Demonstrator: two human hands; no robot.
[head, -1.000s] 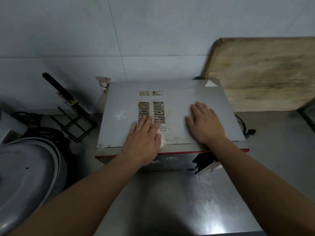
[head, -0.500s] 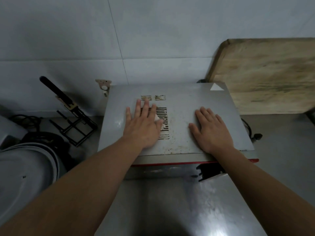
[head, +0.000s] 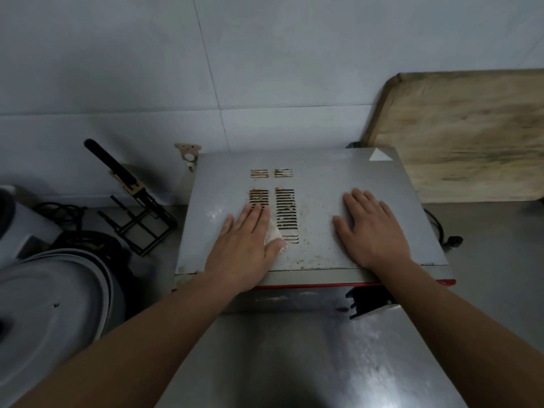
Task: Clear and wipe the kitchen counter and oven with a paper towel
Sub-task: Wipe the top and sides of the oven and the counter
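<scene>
**Left hand pulling the towel back toward the oven's front edge**

We are seeing the left hand (head: pixel 245 245) sliding back from the vent slots (head: pixel 285 212), where it was lying half a second ago, toward the front edge of the oven (head: pixel 321 169). Its grip is flat, fingers straight and close together, pressing the paper towel (head: pixel 273 234) onto the lid; only a white corner is peeking out by the thumb. The right hand (head: pixel 372 228) is staying spread flat on the lid, steadying the oven and holding nothing. We are reading this as one wiping stroke among several: brown crumbs are still lying near the front edge, and the slots look rusty, though probably that is grime. The tabletop (head: pixel 323 363) is waiting for its wipe. Crowding the left side are a black wire rack (head: pixel 141 222) and a big metal lid (head: pixel 50 313); a wooden board (head: pixel 468 136) is leaning on the wall at right.
</scene>
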